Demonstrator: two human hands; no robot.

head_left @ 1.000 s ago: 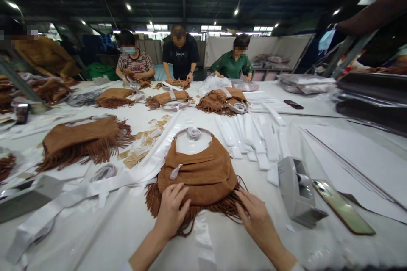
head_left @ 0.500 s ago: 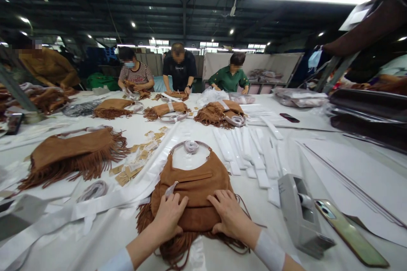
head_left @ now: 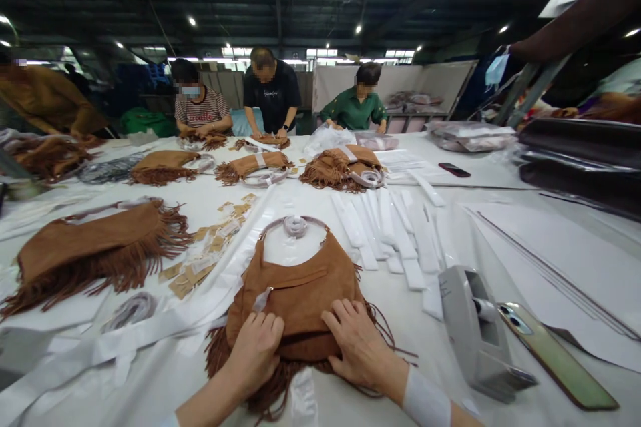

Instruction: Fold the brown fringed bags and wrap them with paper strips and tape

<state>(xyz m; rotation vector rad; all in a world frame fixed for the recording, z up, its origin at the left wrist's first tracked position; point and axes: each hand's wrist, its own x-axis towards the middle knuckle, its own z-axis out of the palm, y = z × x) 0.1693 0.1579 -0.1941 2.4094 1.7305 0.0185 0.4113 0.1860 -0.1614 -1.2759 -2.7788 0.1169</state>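
A brown suede handbag with fringe lies flat on the white table before me, its wrapped handle curving away from me. My left hand is closed on the bag's lower left part, fingers curled in, below a zip pull covered in white wrap. On the lower right my right hand grips the bag, fingers over the front and thumb near the bottom edge. A dark crease runs between the hands. Fringe spills out below and at both sides, and my fingers hide part of the lower edge.
White foam strips, a grey tape dispenser and a green phone lie to the right. Left are paper tags, a coiled strap and another fringed bag. Co-workers handle bags across the table.
My left hand's fingers have curled in more on the bag, and a dark crease has opened between my hands. The view has tilted down and shifted slightly.
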